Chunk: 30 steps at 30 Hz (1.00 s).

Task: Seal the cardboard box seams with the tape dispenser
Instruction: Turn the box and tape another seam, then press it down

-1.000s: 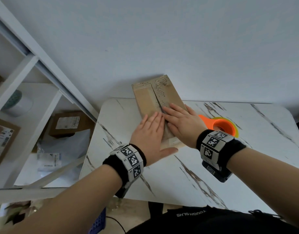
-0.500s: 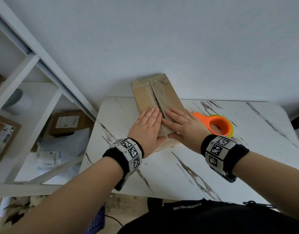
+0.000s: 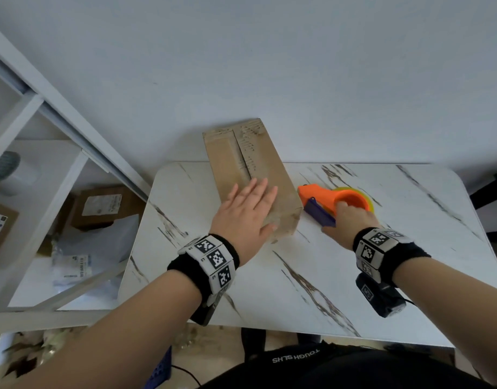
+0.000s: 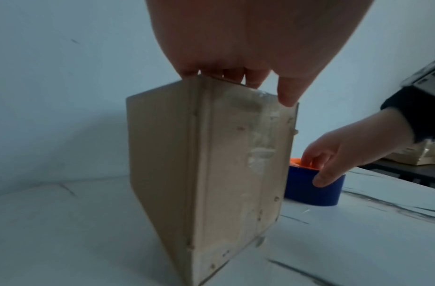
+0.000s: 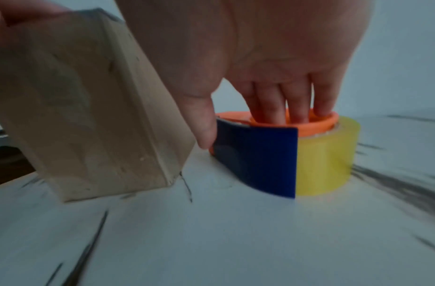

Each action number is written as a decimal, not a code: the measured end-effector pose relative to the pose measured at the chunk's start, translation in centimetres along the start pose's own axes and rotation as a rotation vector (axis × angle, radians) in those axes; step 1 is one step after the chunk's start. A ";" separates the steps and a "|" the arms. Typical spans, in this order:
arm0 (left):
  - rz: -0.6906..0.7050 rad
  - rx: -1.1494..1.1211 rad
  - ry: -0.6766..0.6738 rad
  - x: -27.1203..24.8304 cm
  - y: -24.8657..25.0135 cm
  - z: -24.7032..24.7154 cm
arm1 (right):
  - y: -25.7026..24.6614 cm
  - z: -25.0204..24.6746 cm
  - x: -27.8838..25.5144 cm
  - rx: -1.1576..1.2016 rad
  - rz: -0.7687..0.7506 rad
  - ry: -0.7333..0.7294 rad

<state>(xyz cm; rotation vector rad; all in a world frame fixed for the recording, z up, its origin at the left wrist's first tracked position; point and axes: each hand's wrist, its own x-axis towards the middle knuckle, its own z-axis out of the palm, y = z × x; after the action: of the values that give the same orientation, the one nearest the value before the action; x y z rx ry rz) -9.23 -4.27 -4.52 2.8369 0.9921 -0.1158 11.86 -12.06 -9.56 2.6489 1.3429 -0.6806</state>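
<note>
Your left hand lies flat, fingers straight and together, on the near end of the top of the cardboard box, which stands upright on the marble-patterned table with its far end toward the wall. Your thumb hangs over the box's near edge. Just to the right of the box, not touching it, sits the tape dispenser: your right hand reaches down on it, fingers dipped inside the orange ring and the thumb against the blue guard, a closing grip with the dispenser resting on the tabletop.

The head view alone shows the box top, its centre seam running away from you, and a white shelf unit at left holding parcels.

The left wrist view shows what the head view hides: the box's near end face, carrying cloudy patches of clear tape, with your fingertips curling just over its top edge and your other hand behind on the blue guard.

The right wrist view shows the dispenser from the side: the yellowish tape roll, the blue guard covering its left half, the orange ring on top with fingers inside it, and the thumb pressed at the guard's left edge
</note>
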 end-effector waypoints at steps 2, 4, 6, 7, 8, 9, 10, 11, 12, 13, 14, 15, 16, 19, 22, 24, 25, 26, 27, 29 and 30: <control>0.017 -0.013 0.009 0.5 0.6 0.5 | 0.5 1.2 0.4 0.026 0.011 -0.009; 0.017 0.014 -0.007 0.7 0.4 0.8 | 0.9 1.7 1.0 0.086 0.016 0.032; 0.018 0.018 -0.029 0.8 -0.3 0.8 | 1.2 1.8 1.5 0.111 0.008 0.026; 0.019 0.019 -0.043 0.8 -0.6 0.7 | 1.4 1.7 1.7 0.110 -0.006 0.011; 0.020 0.024 -0.056 0.6 -0.9 0.6 | 1.5 1.6 1.9 0.107 -0.019 0.008; 0.018 0.024 -0.064 0.5 -1.1 0.4 | 1.6 1.4 1.9 0.115 -0.022 0.018; 0.013 0.012 -0.067 0.4 -1.2 0.3 | 1.6 1.0 1.7 0.146 -0.022 0.039; -0.001 -0.016 -0.063 0.3 -1.0 0.0 | 1.6 0.4 1.6 0.200 -0.026 0.064; -0.018 -0.048 -0.053 0.3 -0.8 -0.4 | 1.5 -0.3 1.4 0.272 -0.040 0.095; -0.033 -0.075 -0.041 0.5 -0.4 -0.9 | 1.5 -1.2 1.2 0.350 -0.057 0.118; -0.054 -0.096 -0.031 0.8 0.1 -1.7 | 1.4 -2.3 1.1 0.420 -0.082 0.133; -0.080 -0.115 -0.025 1.2 0.6 -2.6 | 1.3 -3.4 1.0 0.486 -0.108 0.148; -0.110 -0.139 -0.022 1.6 1.1 -3.5 | 1.2 -4.6 0.8 0.553 -0.128 0.172; -0.211 -0.268 0.008 2.7 1.8 -6.3 | 0.6 -8.3 0.2 0.706 -0.171 0.298; -0.281 -0.439 0.057 3.4 1.5 -8.4 | -0.2 -11.4 -1.0 0.759 -0.221 0.406; -0.342 -0.625 0.080 3.8 1.1 -9.1 | -0.7 -12.5 -1.7 0.765 -0.274 0.403; -0.389 -0.803 0.075 3.8 0.9 -9.3 | -1.0 -12.8 -2.0 0.757 -0.303 0.391; -0.439 -1.019 0.054 3.8 0.9 -9.5 | -1.2 -12.9 -2.3 0.748 -0.332 0.382; -0.483 -1.222 0.012 3.6 1.0 -9.6 | -1.5 -13.0 -2.5 0.746 -0.358 0.377; -0.525 -1.461 -0.042 2.9 1.1 -9.9 | -2.0 -13.0 -2.8 0.748 -0.402 0.374; -0.531 -1.510 -0.042 2.5 1.1 -9.9 | -2.3 -13.0 -2.9 0.747 -0.418 0.365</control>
<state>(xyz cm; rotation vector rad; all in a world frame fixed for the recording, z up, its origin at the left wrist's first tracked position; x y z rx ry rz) -6.33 -2.07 5.11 1.1913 1.0730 0.3644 13.07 -9.25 3.62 3.1945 2.1318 -0.9217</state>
